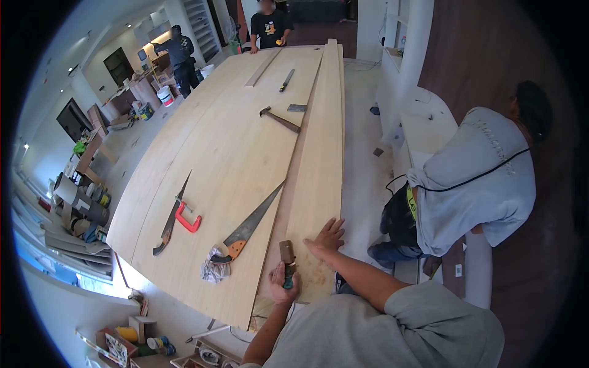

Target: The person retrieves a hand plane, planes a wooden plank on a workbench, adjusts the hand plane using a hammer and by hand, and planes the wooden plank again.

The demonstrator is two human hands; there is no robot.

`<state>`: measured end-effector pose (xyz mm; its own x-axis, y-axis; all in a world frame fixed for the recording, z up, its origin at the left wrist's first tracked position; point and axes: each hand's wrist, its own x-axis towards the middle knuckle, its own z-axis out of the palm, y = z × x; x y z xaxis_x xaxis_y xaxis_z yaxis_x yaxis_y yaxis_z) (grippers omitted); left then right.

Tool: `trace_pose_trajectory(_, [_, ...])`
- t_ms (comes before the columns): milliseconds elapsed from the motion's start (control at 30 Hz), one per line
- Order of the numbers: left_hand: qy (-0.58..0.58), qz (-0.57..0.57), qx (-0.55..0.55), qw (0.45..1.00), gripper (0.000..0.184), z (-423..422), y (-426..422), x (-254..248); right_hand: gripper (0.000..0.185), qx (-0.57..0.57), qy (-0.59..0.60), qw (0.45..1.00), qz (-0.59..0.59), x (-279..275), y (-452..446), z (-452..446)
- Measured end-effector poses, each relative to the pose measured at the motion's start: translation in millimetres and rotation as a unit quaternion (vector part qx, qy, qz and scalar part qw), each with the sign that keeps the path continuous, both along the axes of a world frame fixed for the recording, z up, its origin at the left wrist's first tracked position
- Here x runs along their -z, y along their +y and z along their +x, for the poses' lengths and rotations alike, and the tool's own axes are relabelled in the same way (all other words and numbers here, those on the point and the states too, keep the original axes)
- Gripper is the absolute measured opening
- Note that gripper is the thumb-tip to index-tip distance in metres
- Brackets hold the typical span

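Note:
My left hand (284, 283) is wrapped round a small block-shaped tool (287, 253) at the near end of a long pale board (316, 165). On that board's right edge lies my right hand (326, 238), fingers spread, holding nothing. Wood shavings (314, 271) are scattered between the two hands. To the left, on the wide wooden sheet (245, 147), a handsaw (248, 227) has its handle beside a crumpled cloth (216, 265). Farther left are a narrow saw (172, 218) and a red clamp (188, 217).
A hammer (281, 120), a grey block (297, 108), a dark-handled tool (286, 80) and a wood strip (262, 67) lie farther up. One person (478, 178) leans close at right; two others (270, 27) (180, 60) stand beyond. Boxes of tools (116, 346) are lower left.

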<state>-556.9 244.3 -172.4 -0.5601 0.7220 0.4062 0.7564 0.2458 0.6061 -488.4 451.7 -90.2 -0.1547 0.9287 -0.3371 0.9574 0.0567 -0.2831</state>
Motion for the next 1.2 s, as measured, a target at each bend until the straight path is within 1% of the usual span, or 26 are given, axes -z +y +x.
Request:
trace_pose_trajectory(200, [-0.007,-0.011,-0.002,1.0,0.063,0.6,-0.8,0.0,0.129,-0.004,0.009,1.0,-0.009,2.3,-0.3,0.9])
trace_pose_trajectory(400, [0.002,0.009,-0.005,1.0,0.062,2.3,0.5,1.4,0.127,-0.022,0.037,0.999,-0.025,5.3,2.0,7.9])
trace_pose_trajectory(500, [-0.005,0.011,-0.003,1.0,0.063,1.2,-0.3,3.3,0.12,-0.077,0.018,0.997,0.001,10.0,2.1,16.2])
trace_pose_trajectory(533, [-0.002,0.0,-0.006,1.0,0.064,0.3,-1.0,4.0,0.112,-0.148,0.015,0.989,0.02,11.4,0.9,23.1])
trace_pose_trajectory(600, [0.002,-0.022,-0.009,1.0,0.066,-2.0,-1.7,2.8,0.097,-0.287,0.009,0.956,0.056,0.7,-6.3,39.6])
trace_pose_trajectory(633, [0.034,-0.041,-0.01,0.999,0.067,-3.0,-3.7,0.5,0.089,-0.363,0.046,0.927,0.078,-6.4,-14.9,46.1])
trace_pose_trajectory(700, [0.097,-0.079,-0.009,0.992,0.069,2.2,-9.3,-26.6,0.074,-0.503,0.117,0.848,0.117,-28.2,-38.4,57.6])
trace_pose_trajectory(733, [0.016,-0.116,-0.002,0.993,0.07,8.0,-11.2,-50.2,0.072,-0.553,0.149,0.815,0.092,-29.2,-46.6,59.4])
trace_pose_trajectory(800, [-0.143,-0.188,0.014,0.972,0.07,21.2,-17.1,-102.1,0.069,-0.641,0.212,0.737,0.04,-27.8,-63.0,59.0])
trace_pose_trajectory(833, [-0.149,-0.162,0.008,0.975,0.073,28.8,-19.6,-109.5,0.066,-0.65,0.237,0.722,0.025,-18.5,-68.1,60.4])
trace_pose_trajectory(900, [-0.204,-0.119,0.019,0.971,0.076,30.2,-29.9,-72.1,0.06,-0.654,0.288,0.7,-0.008,6.2,-80.6,72.8])
trace_pose_trajectory(933, [-0.234,-0.102,0.026,0.967,0.078,32.3,-35.1,-57.8,0.052,-0.639,0.332,0.693,-0.037,-17.4,-77.1,80.7])
trace_pose_trajectory(967, [-0.271,-0.114,0.004,0.956,0.081,38.8,-33.9,-69.4,0.046,-0.632,0.357,0.688,-0.001,-5.1,-79.6,81.7])
trace_pose_trajectory(1000, [-0.234,-0.156,0.001,0.96,0.08,47.8,-29.0,-106.7,0.04,-0.626,0.38,0.68,0.036,7.0,-82.1,80.1])
trace_pose_trajectory(1033, [-0.231,-0.178,0.01,0.956,0.08,51.9,-24.6,-123.1,0.037,-0.639,0.359,0.679,0.023,1.8,-82.2,79.2])
trace_pose_trajectory(1067, [-0.227,-0.2,0.015,0.953,0.08,52.4,-25.2,-129.6,0.034,-0.655,0.34,0.675,0.009,-5.0,-79.9,78.3])
trace_pose_trajectory(1100, [-0.21,-0.19,0.019,0.959,0.077,50.7,-25.0,-119.0,0.03,-0.645,0.359,0.673,0.032,-2.9,-82.4,79.4])
trace_pose_trajectory(1133, [-0.198,-0.223,0.026,0.954,0.075,47.8,-29.2,-114.0,0.03,-0.639,0.359,0.679,0.045,-1.5,-84.9,80.5])
trace_pose_trajectory(1200, [-0.171,-0.284,0.033,0.943,0.072,44.4,-24.9,-126.7,0.03,-0.632,0.358,0.683,0.075,5.4,-88.4,78.6])
